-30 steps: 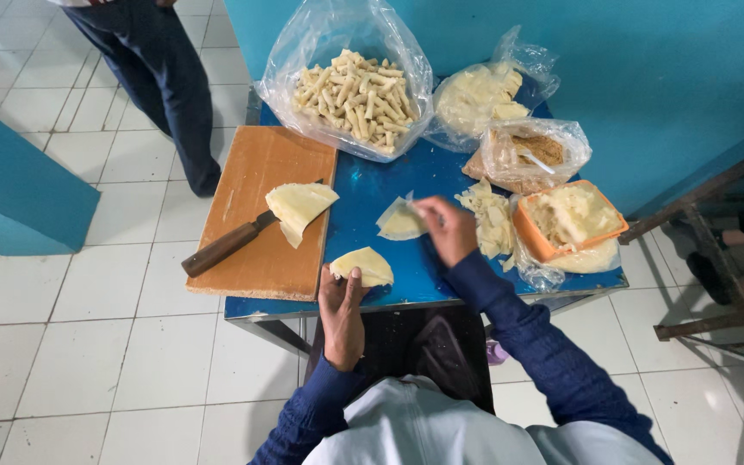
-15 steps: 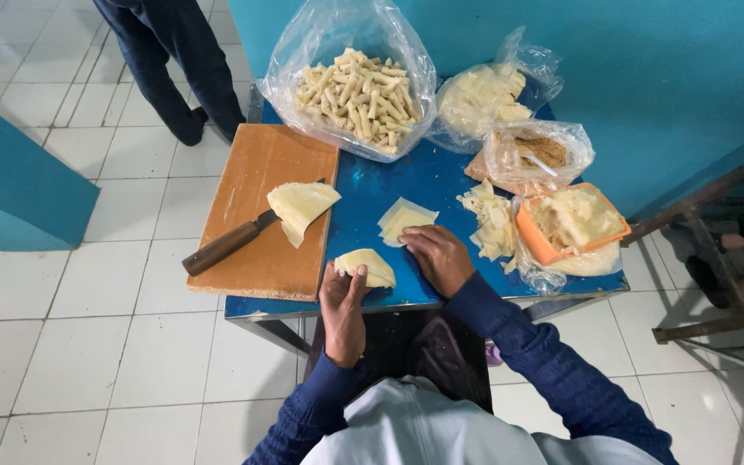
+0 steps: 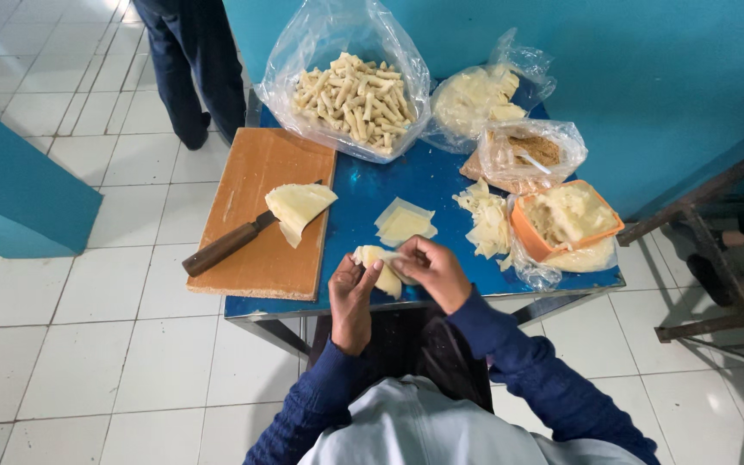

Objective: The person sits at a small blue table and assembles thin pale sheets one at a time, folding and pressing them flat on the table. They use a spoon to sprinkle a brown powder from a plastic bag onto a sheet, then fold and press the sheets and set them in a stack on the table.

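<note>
Both my hands meet at the near edge of the blue table [image 3: 441, 185] over a pale dough wrapper [image 3: 375, 258] that is partly folded. My left hand [image 3: 353, 297] cups its left side and my right hand [image 3: 428, 269] pinches its right side. Just beyond them lies a flat square wrapper [image 3: 404, 223]. A stack of wrapper quarters [image 3: 298, 209] rests on the wooden cutting board [image 3: 260, 215], with a brown-handled knife [image 3: 227, 244] beside it.
At the back stand an open plastic bag of finished rolls [image 3: 355, 96], a bag of wrappers [image 3: 478, 97] and a bag with brown filling [image 3: 529, 149]. An orange tub [image 3: 567, 217] and torn scraps [image 3: 488, 220] sit right. Another person's legs [image 3: 191, 69] stand at the far left.
My right hand set a square wrapper down mid-table and came back to the near edge. Both hands now hold the wrapper that lay near my left hand and have begun folding it.
</note>
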